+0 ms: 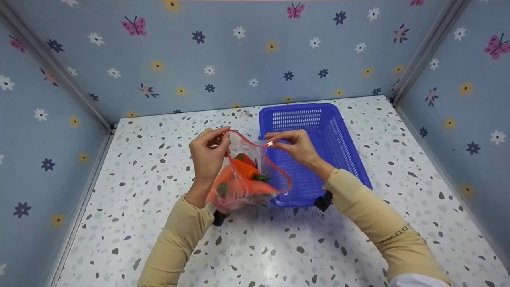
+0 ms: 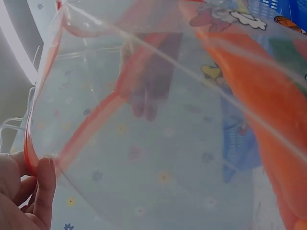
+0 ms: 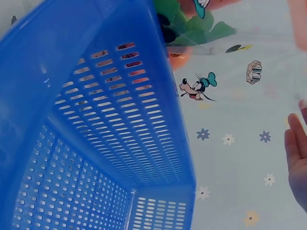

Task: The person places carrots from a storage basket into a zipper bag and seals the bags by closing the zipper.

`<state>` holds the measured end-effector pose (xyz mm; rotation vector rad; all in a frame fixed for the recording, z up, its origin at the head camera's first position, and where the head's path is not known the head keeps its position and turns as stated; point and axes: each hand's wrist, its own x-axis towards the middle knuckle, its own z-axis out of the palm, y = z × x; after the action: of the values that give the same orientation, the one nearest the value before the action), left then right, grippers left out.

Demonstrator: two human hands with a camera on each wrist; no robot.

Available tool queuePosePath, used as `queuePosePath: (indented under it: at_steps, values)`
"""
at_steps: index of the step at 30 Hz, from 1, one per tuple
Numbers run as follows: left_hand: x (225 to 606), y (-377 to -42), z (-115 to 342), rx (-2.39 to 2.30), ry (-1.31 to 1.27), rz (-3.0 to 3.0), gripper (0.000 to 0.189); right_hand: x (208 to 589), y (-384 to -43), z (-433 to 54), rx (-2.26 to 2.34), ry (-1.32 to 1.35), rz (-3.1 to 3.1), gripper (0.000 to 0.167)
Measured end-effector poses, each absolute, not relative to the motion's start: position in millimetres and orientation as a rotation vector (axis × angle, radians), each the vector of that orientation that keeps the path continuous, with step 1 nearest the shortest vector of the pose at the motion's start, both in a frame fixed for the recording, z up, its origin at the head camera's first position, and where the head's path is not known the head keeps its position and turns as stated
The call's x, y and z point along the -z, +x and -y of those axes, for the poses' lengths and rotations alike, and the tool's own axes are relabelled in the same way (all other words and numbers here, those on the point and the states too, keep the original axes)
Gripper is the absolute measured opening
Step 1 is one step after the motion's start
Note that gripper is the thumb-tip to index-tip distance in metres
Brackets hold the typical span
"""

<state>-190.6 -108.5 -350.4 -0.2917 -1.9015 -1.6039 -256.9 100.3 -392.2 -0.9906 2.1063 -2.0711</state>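
A clear zip bag (image 1: pixel 239 199) with a red zip rim and cartoon prints stands with its mouth spread, just left of the blue basket. Inside it lie an orange bell pepper (image 1: pixel 244 168) with a green stem and other orange and red vegetables, blurred by the plastic. My left hand (image 1: pixel 209 153) pinches the left end of the red rim between thumb and fingers. At the rim's far right side, my right hand (image 1: pixel 299 147) pinches the bag by its white zip slider (image 1: pixel 270 143). The right wrist view catches only part of that hand, at its right edge.
The blue plastic basket (image 1: pixel 350 147), with slotted walls, sits on the speckled table (image 1: pixel 131 207) below my right hand and forearm. Flower-patterned panels (image 1: pixel 223 52) enclose the table at the back and both sides.
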Motion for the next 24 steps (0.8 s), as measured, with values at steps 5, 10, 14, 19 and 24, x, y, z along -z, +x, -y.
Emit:
queuePosePath:
  at_steps: [5, 10, 14, 19, 24]
  values:
    - [351, -194, 112, 1.527, -0.311, 1.971, 0.014, 393, -259, -101, 2.142, -1.038, -2.055, 0.012]
    - [360, -205, 122, 1.447, -0.339, 2.064, 0.014, 402, -266, -103, 2.181, -1.058, -1.977, 0.01]
    - [358, -206, 129, 1.352, -0.354, 2.169, 0.013, 407, -271, -103, 2.199, -1.066, -2.021, 0.011]
    - [348, -203, 132, 1.175, -0.41, 2.297, 0.011, 407, -272, -103, 2.213, -1.048, -2.167, 0.009]
    - [339, -197, 130, 1.032, -0.427, 2.401, 0.011, 406, -272, -100, 2.271, -1.003, -2.191, 0.009]
